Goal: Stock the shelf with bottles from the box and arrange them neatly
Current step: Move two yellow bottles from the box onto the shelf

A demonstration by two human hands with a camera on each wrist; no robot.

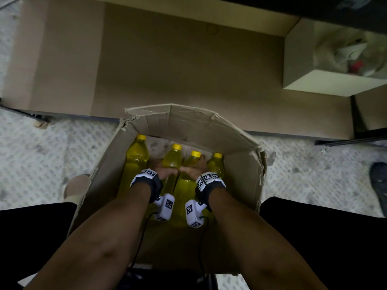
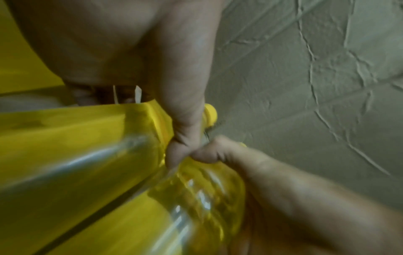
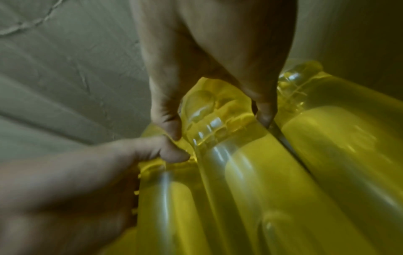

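Fingers [image 2: 174, 155] of left hand [image 1: 165, 169] and right hand [image 1: 193, 169] each curl round one yellow bottle [image 1: 172, 162] inside the cardboard box [image 1: 240, 170]; shelf [image 1: 167, 70] beyond.

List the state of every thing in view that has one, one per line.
Cardboard box: open, flaps torn, bottles inside.
Left hand: grips the second bottle.
Right hand: grips the third bottle.
Outer bottles: capped, untouched.
Shelf: bare, no bottles.
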